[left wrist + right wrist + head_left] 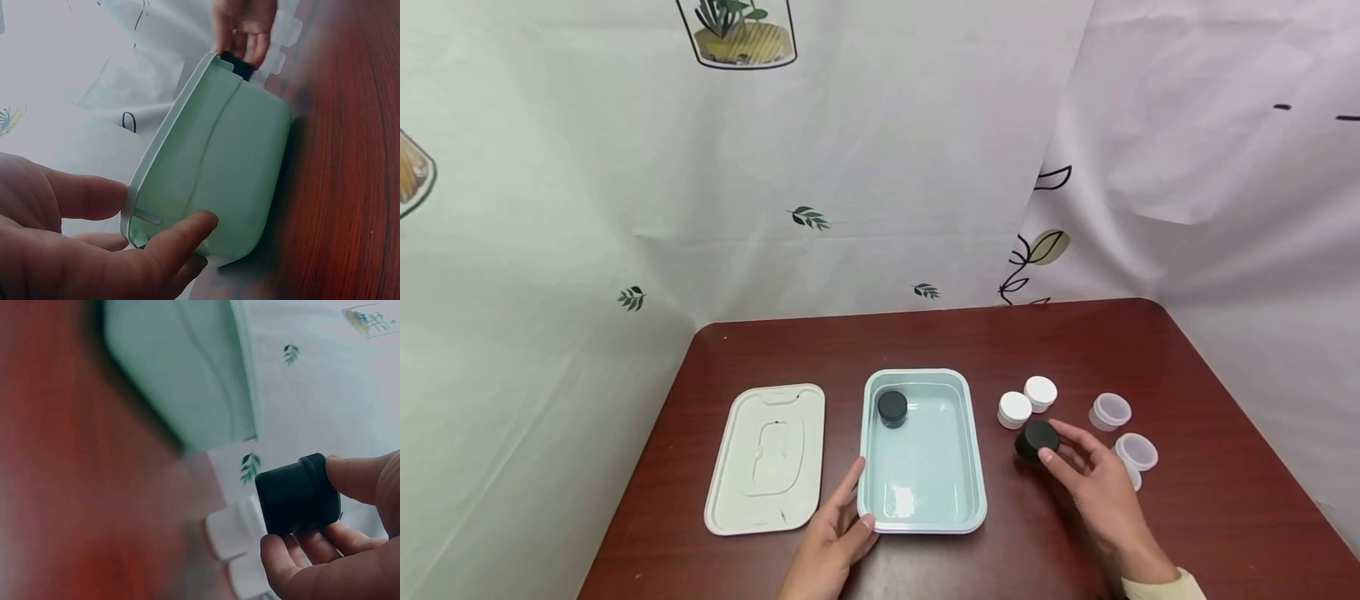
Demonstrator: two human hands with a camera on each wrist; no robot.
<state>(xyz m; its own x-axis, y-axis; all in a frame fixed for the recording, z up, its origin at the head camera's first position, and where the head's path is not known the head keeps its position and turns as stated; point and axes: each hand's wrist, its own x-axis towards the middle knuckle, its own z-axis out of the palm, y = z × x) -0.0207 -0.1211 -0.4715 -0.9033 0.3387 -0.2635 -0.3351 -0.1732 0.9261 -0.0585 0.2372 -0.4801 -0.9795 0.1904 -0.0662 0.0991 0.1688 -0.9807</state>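
Observation:
My left hand grips the near left corner of a pale green plastic tub, thumb and fingers on its rim and outer wall. Inside the tub, near its far left corner, stands a small black jar. To the right of the tub my right hand holds another black lidded jar between thumb and fingers, tilted in the right wrist view. Just beyond this jar, two white lidded jars stand side by side. Several translucent jars are to the right, one partly hidden behind the right hand.
A flat off-white lid lies left of the tub. Everything rests on a dark red-brown wooden table. A pale printed cloth hangs behind it and along the sides.

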